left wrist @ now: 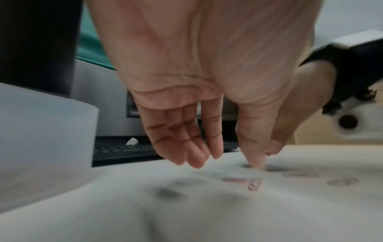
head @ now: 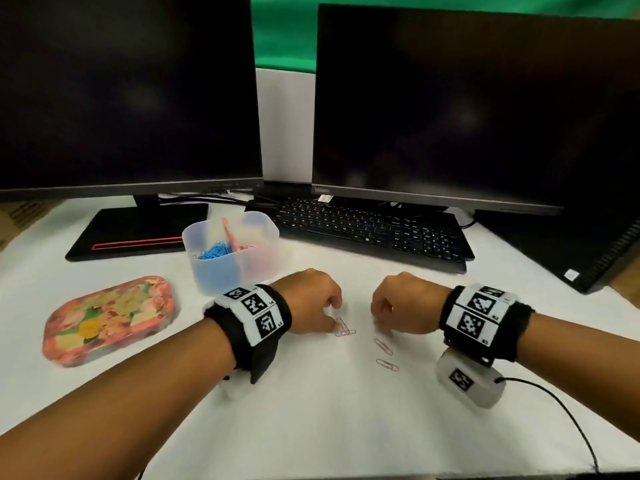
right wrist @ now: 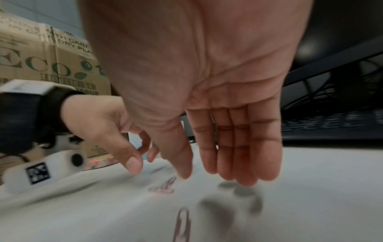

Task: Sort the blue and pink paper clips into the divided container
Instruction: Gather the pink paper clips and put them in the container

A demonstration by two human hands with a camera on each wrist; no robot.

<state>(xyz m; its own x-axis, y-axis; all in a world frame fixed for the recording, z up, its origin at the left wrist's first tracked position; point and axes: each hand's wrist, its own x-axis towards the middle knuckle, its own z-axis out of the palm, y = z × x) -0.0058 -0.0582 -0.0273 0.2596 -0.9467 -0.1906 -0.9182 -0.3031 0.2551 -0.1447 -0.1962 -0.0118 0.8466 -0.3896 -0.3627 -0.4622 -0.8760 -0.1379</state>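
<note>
1. The worktop [head: 311, 410], covered in white, carries two dark monitors [head: 467, 105] and a keyboard [head: 374, 230] beyond the fingers. Only the right wrist view shows a printed cardboard box [right wrist: 51, 65] behind the left hand.
2. A flowered tin [head: 110, 320] lies well to the left of the left hand; the wrist views do not show it clearly.
3. The divided container [head: 221, 271], translucent, stands just beyond the left wrist. The head view alone looks into it: blue clips [head: 216, 252] in the left compartment, pink ones in the right. The left wrist view shows only its cloudy wall.
4. The left hand [head: 311, 303] hangs over the worktop. From the head camera its fingers look curled under; the left wrist view shows the fingers [left wrist: 186, 144] straight and relaxed, the thumb tip down at the cloth, nothing held.
5. The right hand [head: 401, 306] hangs likewise; the right wrist view shows its fingers [right wrist: 238, 147] loosely extended and empty.
6. Two crossed pink paper clips [head: 343, 329] lie just by the left thumb tip. Two further pink clips [head: 383, 346] lie apart, just below the right fingertips.
</note>
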